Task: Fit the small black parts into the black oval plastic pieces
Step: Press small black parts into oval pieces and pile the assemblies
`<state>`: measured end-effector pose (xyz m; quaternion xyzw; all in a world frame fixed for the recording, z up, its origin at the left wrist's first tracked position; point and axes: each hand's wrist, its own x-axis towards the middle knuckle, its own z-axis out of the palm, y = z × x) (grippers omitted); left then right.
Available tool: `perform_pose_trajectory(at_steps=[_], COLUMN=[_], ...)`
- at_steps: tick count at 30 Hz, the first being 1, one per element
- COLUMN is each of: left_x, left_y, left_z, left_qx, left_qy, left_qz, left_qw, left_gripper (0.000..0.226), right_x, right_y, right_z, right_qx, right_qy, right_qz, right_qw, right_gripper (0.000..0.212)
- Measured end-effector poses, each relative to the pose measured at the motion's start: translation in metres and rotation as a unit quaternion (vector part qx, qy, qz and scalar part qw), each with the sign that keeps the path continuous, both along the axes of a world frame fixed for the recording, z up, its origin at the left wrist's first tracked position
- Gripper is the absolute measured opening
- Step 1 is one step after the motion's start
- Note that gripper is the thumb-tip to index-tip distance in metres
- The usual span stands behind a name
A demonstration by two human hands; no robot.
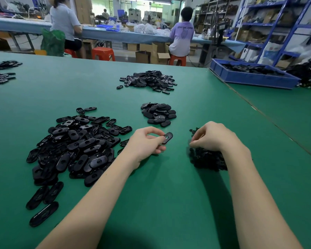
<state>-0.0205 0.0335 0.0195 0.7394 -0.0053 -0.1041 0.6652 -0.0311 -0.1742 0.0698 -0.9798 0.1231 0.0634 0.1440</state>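
My left hand (145, 144) pinches one black oval plastic piece (167, 137) between thumb and fingers, just above the green table (169, 186). A large heap of loose oval pieces (74, 146) lies to its left. My right hand (212, 136) hovers with curled fingers over a small heap of small black parts (207, 159); whether its fingertips hold a part is hidden. A smaller pile of oval pieces (158, 114) sits beyond the hands.
Another pile of black pieces (148, 80) lies further back in the middle. More pieces lie at the far left edge (0, 72). A blue bin (253, 76) of black parts stands at the back right. Two people sit at a table behind.
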Motion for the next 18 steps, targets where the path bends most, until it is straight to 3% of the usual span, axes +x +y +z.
perform_pose_trajectory(at_steps=[8,14,16,18], left_x=[-0.001,-0.001,0.0,0.0], left_y=[0.002,0.003,0.002,0.002], left_z=[0.001,0.001,0.002,0.003], left_qx=[-0.002,-0.007,-0.011,-0.018], left_qy=[-0.002,0.015,0.017,0.019], left_qz=[0.002,0.01,0.011,0.01], left_qw=[1.0,1.0,1.0,1.0], left_gripper=[0.009,0.01,0.01,0.011], right_x=[0.004,0.005,0.007,0.007], right_y=[0.022,0.025,0.022,0.021], right_z=[-0.005,-0.006,-0.005,-0.004], right_qx=[-0.076,-0.09,0.009,0.197], right_qy=[0.003,-0.018,-0.038,-0.073], right_qz=[-0.041,-0.047,-0.027,0.007], right_qw=[0.996,0.995,0.999,0.978], right_gripper=[0.031,0.025,0.013,0.004])
